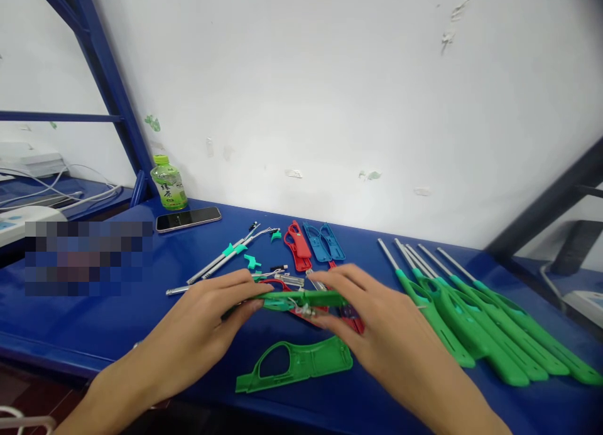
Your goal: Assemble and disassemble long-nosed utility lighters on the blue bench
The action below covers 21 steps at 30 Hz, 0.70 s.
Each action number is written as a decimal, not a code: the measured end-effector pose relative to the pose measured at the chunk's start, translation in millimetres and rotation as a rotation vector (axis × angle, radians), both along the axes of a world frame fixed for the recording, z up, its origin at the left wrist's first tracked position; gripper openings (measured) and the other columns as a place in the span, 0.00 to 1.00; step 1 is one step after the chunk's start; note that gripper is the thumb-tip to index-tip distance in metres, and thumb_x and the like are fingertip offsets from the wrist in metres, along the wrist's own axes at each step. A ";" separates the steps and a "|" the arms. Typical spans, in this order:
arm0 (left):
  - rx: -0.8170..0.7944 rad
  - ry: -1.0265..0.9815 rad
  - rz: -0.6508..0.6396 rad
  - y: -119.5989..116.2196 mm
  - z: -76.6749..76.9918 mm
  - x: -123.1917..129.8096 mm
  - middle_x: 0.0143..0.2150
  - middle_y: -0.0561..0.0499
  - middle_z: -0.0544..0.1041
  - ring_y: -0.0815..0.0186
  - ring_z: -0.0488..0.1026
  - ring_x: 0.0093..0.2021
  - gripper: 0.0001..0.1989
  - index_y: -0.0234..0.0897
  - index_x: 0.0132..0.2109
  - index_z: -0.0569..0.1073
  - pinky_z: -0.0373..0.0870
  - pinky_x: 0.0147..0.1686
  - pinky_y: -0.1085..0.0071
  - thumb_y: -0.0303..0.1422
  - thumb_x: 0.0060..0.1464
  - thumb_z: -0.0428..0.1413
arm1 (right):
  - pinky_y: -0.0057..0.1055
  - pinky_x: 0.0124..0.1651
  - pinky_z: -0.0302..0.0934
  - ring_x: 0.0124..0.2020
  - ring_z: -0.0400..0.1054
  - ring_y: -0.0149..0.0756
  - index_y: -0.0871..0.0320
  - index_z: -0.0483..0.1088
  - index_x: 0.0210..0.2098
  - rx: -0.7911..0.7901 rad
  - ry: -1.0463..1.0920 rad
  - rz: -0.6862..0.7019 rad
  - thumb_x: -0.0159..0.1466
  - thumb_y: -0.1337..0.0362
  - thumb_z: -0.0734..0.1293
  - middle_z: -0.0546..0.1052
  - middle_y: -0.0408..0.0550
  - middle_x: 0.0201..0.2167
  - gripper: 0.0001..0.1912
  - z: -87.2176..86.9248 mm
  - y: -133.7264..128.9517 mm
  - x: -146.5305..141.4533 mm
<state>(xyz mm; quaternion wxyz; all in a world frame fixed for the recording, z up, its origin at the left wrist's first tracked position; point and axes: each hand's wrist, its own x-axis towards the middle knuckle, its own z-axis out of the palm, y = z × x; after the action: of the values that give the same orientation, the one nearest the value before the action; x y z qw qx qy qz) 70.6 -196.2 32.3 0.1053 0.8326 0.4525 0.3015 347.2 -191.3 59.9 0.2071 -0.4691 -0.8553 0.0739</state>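
Observation:
Both hands hold a green lighter casing (311, 295) level above the table, seen nearly edge-on, with small pale parts showing at its middle. My left hand (226, 306) pinches the left end between thumb and fingers. The right end is gripped by my right hand (360, 303). Below them, an empty green half-shell (301, 363) lies on the blue table with its inner side up. Behind the hands are red shells (298, 247), blue shells (325, 241), metal tubes with teal pieces (221, 259) and a loose teal trigger (252, 262).
Several green lighters with metal tubes (490, 319) lie side by side on the right of the blue table (155, 322). A phone (188, 219) and a green-capped bottle (170, 184) are at the back left, near the wall (330, 96) and a blue metal frame (113, 90).

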 end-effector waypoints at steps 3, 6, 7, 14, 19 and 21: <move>-0.094 -0.075 0.018 -1.3 11.1 -0.7 0.38 0.56 0.79 0.67 0.76 0.37 0.12 0.45 0.53 0.81 0.68 0.37 0.73 0.35 0.76 0.52 | 0.34 0.31 0.69 0.28 0.76 0.33 0.43 0.73 0.62 0.166 0.028 -0.021 0.74 0.60 0.70 0.77 0.46 0.59 0.18 2.1 2.2 -2.2; -0.149 -0.112 0.002 -2.5 17.4 -2.1 0.32 0.57 0.77 0.69 0.72 0.31 0.13 0.43 0.47 0.82 0.64 0.32 0.73 0.37 0.76 0.52 | 0.32 0.27 0.65 0.25 0.74 0.29 0.46 0.76 0.56 0.220 0.038 0.002 0.74 0.60 0.70 0.76 0.46 0.58 0.12 2.1 2.9 -4.3; -0.159 -0.109 -0.007 -2.5 17.7 -3.0 0.31 0.58 0.76 0.69 0.71 0.30 0.13 0.43 0.46 0.82 0.64 0.31 0.73 0.37 0.76 0.52 | 0.31 0.27 0.65 0.25 0.74 0.29 0.47 0.76 0.54 0.223 0.037 0.010 0.74 0.60 0.70 0.77 0.46 0.57 0.09 1.4 3.3 -4.7; -0.094 -0.036 0.019 4.6 5.5 -11.7 0.38 0.56 0.80 0.67 0.75 0.37 0.13 0.47 0.52 0.82 0.65 0.38 0.71 0.37 0.76 0.51 | 0.33 0.29 0.67 0.31 0.80 0.36 0.49 0.76 0.50 0.292 0.008 0.083 0.74 0.66 0.69 0.82 0.44 0.56 0.08 -9.4 12.1 1.5; -0.020 0.025 0.115 8.0 1.5 -13.9 0.38 0.53 0.81 0.64 0.77 0.36 0.15 0.49 0.54 0.84 0.68 0.37 0.71 0.37 0.75 0.52 | 0.35 0.35 0.73 0.42 0.85 0.43 0.51 0.76 0.50 0.422 0.040 0.085 0.79 0.62 0.64 0.84 0.44 0.58 0.09 -11.1 12.1 5.4; -0.014 0.044 0.129 7.9 1.6 -14.8 0.39 0.52 0.82 0.63 0.78 0.37 0.16 0.49 0.55 0.84 0.68 0.37 0.71 0.37 0.75 0.51 | 0.36 0.38 0.75 0.45 0.85 0.43 0.52 0.77 0.50 0.448 0.047 0.091 0.79 0.61 0.63 0.85 0.44 0.56 0.10 -10.1 10.8 5.7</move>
<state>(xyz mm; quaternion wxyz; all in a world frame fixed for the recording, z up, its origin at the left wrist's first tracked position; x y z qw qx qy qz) 55.8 -188.3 34.0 0.0817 0.8074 0.5094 0.2862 352.9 -180.5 49.8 0.3226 -0.3704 -0.8655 -0.0978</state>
